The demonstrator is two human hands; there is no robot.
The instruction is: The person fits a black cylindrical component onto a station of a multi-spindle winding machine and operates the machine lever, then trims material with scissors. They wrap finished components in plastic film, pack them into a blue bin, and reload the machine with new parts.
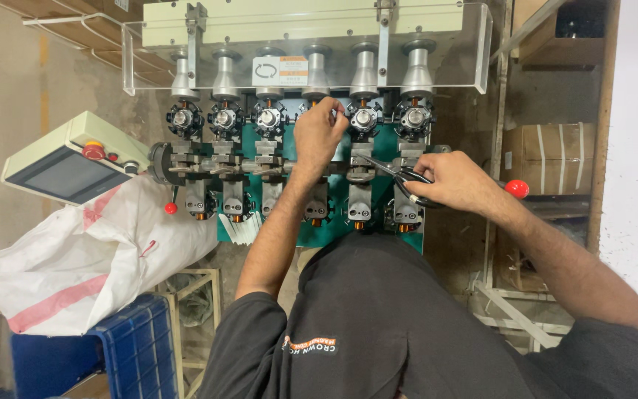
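Head view: left hand (319, 133) pinches at a winding head (317, 111); right hand (453, 181) grips black pliers (400, 176).

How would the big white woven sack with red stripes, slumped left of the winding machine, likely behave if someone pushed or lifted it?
The white sack would probably be floppy: its fabric shows deep creases and sags over the blue crate. It likely dents when pushed instead of sliding, since it bulges loosely. Its weight cannot be told; the contents are hidden.
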